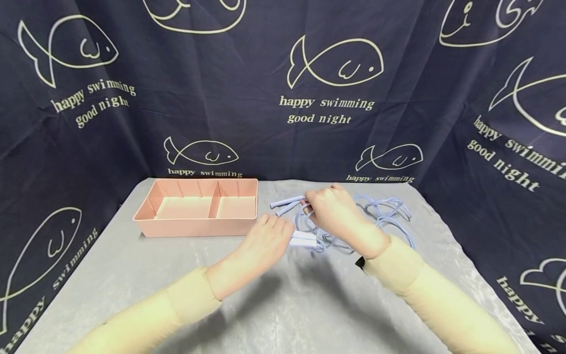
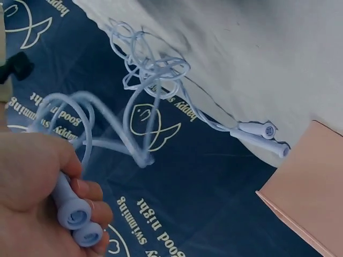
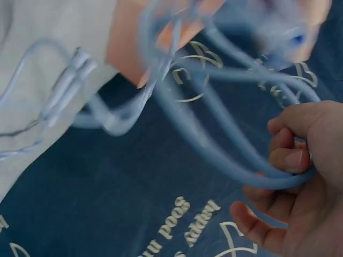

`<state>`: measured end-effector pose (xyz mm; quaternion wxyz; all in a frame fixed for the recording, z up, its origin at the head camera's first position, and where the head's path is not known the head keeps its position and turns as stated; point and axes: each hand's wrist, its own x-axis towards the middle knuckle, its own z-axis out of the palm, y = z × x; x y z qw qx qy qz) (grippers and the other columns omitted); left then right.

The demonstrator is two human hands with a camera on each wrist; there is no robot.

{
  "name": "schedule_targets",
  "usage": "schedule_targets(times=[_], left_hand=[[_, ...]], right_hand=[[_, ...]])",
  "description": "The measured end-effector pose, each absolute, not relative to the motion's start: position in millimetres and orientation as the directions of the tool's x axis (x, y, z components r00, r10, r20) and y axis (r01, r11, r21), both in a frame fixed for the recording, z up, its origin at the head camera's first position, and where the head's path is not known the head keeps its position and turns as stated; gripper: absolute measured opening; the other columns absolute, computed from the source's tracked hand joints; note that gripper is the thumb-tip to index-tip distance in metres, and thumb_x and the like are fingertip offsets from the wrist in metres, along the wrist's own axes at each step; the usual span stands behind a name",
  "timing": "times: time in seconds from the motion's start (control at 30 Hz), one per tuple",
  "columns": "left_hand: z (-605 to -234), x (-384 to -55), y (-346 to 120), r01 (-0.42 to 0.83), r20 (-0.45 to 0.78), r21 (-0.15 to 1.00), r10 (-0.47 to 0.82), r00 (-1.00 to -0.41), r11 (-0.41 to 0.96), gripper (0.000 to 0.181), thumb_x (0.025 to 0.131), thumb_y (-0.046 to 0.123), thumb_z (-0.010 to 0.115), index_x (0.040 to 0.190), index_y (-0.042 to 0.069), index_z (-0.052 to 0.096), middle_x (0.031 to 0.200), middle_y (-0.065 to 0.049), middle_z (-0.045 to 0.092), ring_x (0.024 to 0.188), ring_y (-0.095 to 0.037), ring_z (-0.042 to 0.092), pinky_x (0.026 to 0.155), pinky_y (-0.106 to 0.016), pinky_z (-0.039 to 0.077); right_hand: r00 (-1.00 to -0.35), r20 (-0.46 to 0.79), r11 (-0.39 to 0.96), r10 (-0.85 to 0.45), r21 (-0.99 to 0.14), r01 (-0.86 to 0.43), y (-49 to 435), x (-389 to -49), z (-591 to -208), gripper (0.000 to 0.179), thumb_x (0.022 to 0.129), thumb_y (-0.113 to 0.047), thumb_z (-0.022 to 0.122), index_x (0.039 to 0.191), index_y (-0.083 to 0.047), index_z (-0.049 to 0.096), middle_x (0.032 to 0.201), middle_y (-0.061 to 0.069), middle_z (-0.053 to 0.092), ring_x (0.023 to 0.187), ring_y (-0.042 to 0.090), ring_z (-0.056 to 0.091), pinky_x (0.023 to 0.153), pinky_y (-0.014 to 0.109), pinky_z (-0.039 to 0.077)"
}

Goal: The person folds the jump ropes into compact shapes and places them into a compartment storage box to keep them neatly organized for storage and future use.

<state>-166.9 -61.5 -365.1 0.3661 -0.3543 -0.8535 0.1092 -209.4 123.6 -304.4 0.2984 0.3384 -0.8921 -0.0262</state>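
Note:
My left hand [image 1: 269,238] grips the two pale blue handles [image 2: 75,214] of a jump rope, their capped ends poking out of the fist in the left wrist view. Looped cord [image 3: 236,171] of this rope runs across to my right hand [image 3: 305,171], whose fingers curl round it. On the table lies a second blue jump rope, its handles [image 1: 286,202] side by side and its tangled cord [image 1: 389,211] spread to the right. In the head view, my right hand partly hides this second rope.
A pink two-compartment bin [image 1: 194,227] stands left of the ropes, its divider [image 1: 214,201] upright. Grey cloth covers the table [image 1: 309,305]. Dark blue curtains [image 1: 265,98] with fish drawings and lettering hang behind and at both sides.

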Motion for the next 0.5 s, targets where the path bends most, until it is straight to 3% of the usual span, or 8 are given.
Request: schedule_targets(times=[0.3,0.5], left_hand=[[-368,-179,-60,0.404,0.63,-0.38,0.552,-0.546,0.832,0.016,0.09,0.011,0.034,0.088,0.007,0.049,0.073,-0.004,0.051,0.065,-0.019,0.049,0.063,-0.031,0.033],[-364,-184,-65,0.36,0.687,-0.296,0.459,-0.563,0.885,0.018,0.09,0.008,0.033,0.086,0.005,0.05,0.07,-0.005,0.05,0.065,-0.021,0.049,0.06,-0.032,0.033]], right_hand=[[-0.557,0.532,0.753,-0.637,0.279,-0.595,120,-181,-301,0.027,0.068,-0.014,0.073,0.061,-0.012,0.047,0.052,-0.002,0.05,0.051,0.023,0.05,0.056,0.034,0.033],[-0.522,0.559,0.721,-0.644,0.214,-0.66,119,-166,-312,0.028,0.072,-0.019,0.069,0.06,-0.013,0.045,0.052,-0.003,0.046,0.054,0.021,0.048,0.058,0.034,0.034]])
